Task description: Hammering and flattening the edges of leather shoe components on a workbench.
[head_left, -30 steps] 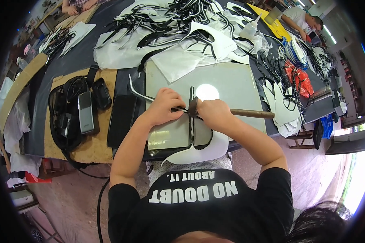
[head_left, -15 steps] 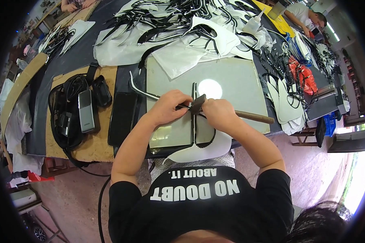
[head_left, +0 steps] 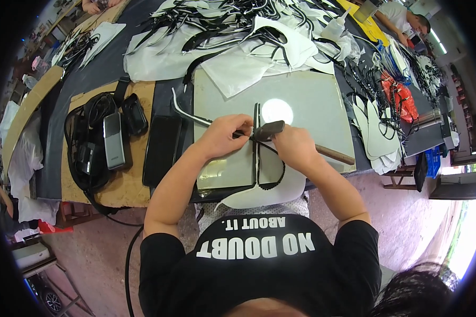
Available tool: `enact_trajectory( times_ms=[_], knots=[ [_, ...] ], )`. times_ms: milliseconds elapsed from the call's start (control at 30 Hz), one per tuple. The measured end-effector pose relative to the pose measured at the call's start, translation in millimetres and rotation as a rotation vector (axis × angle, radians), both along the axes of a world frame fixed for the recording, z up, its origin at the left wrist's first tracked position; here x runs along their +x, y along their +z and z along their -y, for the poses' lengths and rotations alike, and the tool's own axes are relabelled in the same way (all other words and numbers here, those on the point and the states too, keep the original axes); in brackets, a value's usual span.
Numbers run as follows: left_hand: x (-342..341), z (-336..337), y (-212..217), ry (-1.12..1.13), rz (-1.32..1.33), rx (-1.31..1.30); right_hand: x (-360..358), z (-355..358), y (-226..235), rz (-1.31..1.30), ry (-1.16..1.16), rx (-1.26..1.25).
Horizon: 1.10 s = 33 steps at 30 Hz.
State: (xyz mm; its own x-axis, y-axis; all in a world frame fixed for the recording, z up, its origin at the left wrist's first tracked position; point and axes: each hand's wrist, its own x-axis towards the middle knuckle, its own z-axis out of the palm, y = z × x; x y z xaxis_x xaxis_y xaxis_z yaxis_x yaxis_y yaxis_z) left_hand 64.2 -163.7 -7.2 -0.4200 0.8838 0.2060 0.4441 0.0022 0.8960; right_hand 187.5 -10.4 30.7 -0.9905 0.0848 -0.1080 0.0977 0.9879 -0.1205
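Note:
My right hand (head_left: 295, 147) is closed round a hammer (head_left: 334, 155), close behind its dark metal head. The wooden handle sticks out to the right. My left hand (head_left: 223, 136) is pinched on a narrow black-and-white strip (head_left: 193, 117), whose free end curls out to the left. Between the hands, the hammer head lies beside the left fingertips, above a thin dark upright line (head_left: 257, 113) that crosses the grey slab (head_left: 322, 105). Below them, a white curved cut piece (head_left: 262, 196) with a black-edged curve hangs over the slab's near edge. My fingers hide where strip and piece meet.
White pieces and black strips (head_left: 280, 45) are heaped beyond the slab. To the left are a black phone-like slab (head_left: 163, 150) and a grey power bank (head_left: 113, 140) on brown board. White cutouts (head_left: 373, 127) and a red bag (head_left: 399, 98) lie right. Another person works far right.
The hammer head has tipped over to a flatter angle, and my right hand has moved slightly right. My left hand keeps its pinch on the strip. The whole view has shifted a little.

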Motion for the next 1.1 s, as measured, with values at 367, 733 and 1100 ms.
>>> enact_trajectory(
  times_ms=[367,733,1100],
  knots=[
    [0.5,5.2,5.7,0.022,-0.090,-0.055,-23.7,22.5,28.4,0.109,0.132,0.131],
    [1.4,8.8,4.0,0.073,-0.283,0.060,-16.2,18.6,21.5,0.088,0.073,0.093],
    [1.3,4.5,0.6,0.075,-0.195,0.019,-11.6,6.1,13.4,0.001,0.104,0.103]
  ],
)
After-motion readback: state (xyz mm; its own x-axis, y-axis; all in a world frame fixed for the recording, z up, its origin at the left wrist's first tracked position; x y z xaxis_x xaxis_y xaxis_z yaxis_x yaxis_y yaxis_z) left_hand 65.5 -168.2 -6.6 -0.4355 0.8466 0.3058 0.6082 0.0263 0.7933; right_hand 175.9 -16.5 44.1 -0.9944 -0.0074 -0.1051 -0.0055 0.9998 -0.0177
